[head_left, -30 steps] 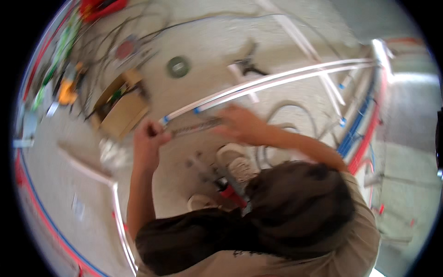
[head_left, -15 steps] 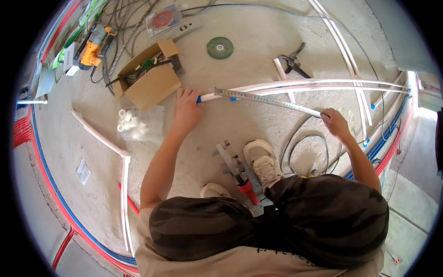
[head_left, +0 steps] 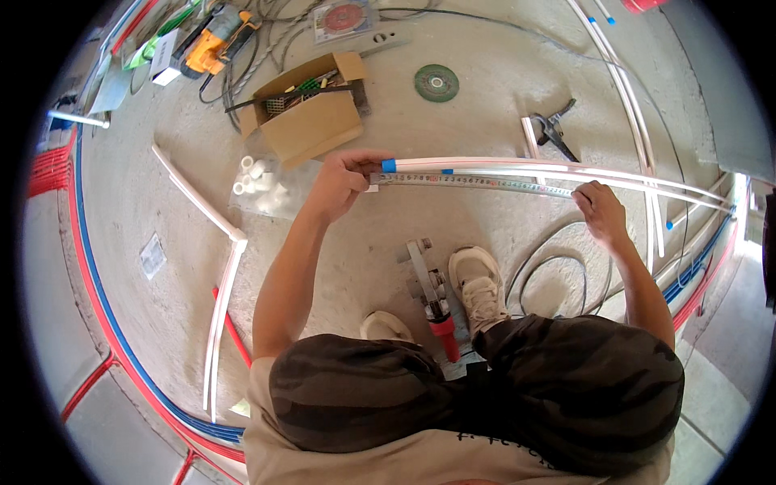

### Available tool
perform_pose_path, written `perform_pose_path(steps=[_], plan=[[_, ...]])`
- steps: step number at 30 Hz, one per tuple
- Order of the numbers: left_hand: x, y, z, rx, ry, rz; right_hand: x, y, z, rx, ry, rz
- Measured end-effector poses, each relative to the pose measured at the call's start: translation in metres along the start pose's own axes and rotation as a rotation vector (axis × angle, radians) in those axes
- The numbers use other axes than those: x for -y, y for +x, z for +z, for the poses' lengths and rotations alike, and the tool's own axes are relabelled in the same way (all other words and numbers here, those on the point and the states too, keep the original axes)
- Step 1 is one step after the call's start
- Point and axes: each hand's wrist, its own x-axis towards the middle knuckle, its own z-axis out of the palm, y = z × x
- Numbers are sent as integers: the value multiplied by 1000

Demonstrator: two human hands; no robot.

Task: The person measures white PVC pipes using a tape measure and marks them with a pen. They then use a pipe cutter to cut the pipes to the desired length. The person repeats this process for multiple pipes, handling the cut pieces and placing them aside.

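Note:
My left hand [head_left: 346,184] is closed at the end of the extended tape measure [head_left: 477,183], its fingers against the blue-capped tip of a long white pipe [head_left: 517,166]. The tape runs to the right along the near side of the pipe. My right hand [head_left: 600,212] is closed round the tape's other end, and the case is hidden in it. A second white pipe [head_left: 647,188] with a blue end lies close beside the first. Between my shoes lies a pipe-cutting tool [head_left: 428,283] with a red handle.
An open cardboard box [head_left: 319,125] of small parts stands left of centre, beside a bag of white fittings [head_left: 260,186]. Farther off lie a green disc [head_left: 436,82], a black clamp-like tool [head_left: 554,129] and an orange power tool [head_left: 217,44]. A jointed white pipe [head_left: 236,236] lies left.
My left hand has shifted from the pipe's tip to the tape's end. The tape has swung nearly parallel to the pipe, its end now by the pipe's blue tip. The view has shifted slightly.

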Motion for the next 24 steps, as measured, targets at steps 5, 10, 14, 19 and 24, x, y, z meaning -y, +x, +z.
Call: perform_pose_path(steps=[5, 10, 14, 19, 24], plan=[[-2, -5, 2, 32, -123, 14, -5, -2, -8, -15, 8, 19], [2, -3, 7, -5, -52, 13, -12, -8, -9, -80, 39, -3], [6, -4, 12, -71, -48, 27, -15, -9, -7, -69, 32, -26], [6, -29, -2, -164, 65, 104, 9, 2, -11, -112, 19, -104], [-41, -115, -112, -411, 238, 298, 34, 11, -18, -69, -92, -151]])
